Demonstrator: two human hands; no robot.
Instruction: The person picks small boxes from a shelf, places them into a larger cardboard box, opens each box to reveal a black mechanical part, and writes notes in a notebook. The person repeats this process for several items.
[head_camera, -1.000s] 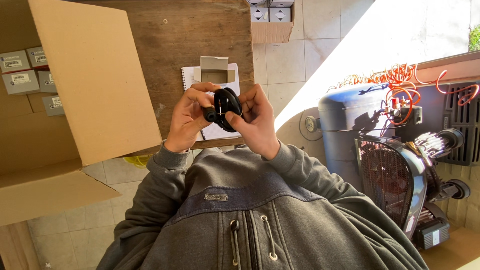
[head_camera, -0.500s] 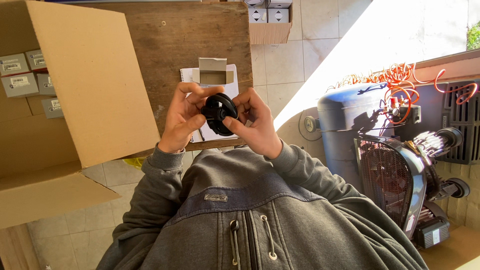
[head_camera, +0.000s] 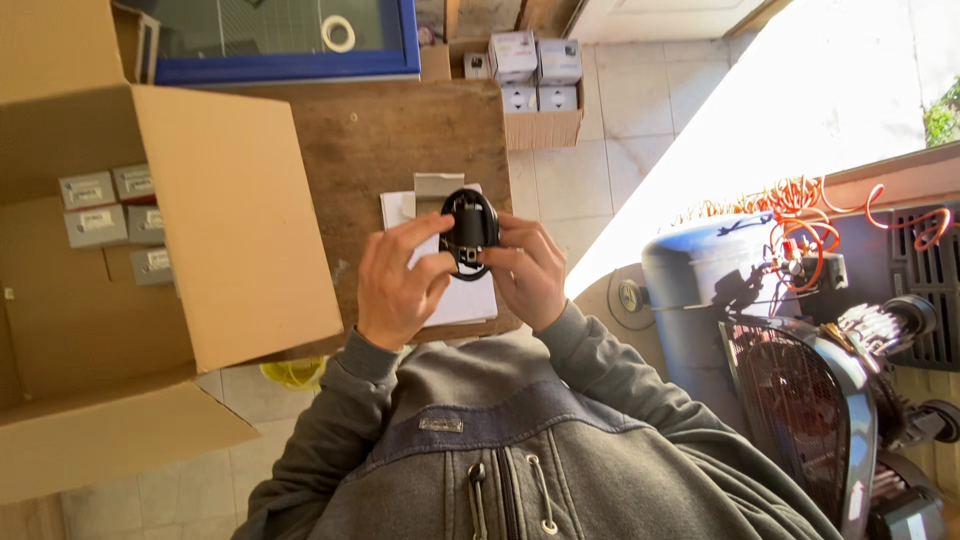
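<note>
Black part: we are holding a small black part (head_camera: 470, 232), roundish with a loop of black cord about it, up over the wooden table (head_camera: 390, 140), just above the white paper (head_camera: 462, 298) and the small open white carton (head_camera: 436, 187) lying there.
Left hand: our left hand (head_camera: 398, 282) is closing on the part's left side, thumb and fingers pressing it.
Right hand: our right hand (head_camera: 528, 272) is gripping the right side, fingertips meeting the part; both hands are close together, clamped on the same piece.
Big box: a large open cardboard box (head_camera: 150, 260) is standing at our left, its flap leaning over the table edge, with small grey cartons (head_camera: 110, 208) lying inside.
Far box: a smaller cardboard box (head_camera: 540, 100) of white cartons is sitting on the tiled floor past the table.
Machine: a dark compressor (head_camera: 790, 350) with orange coiled hose (head_camera: 810, 215) is standing at our right.
</note>
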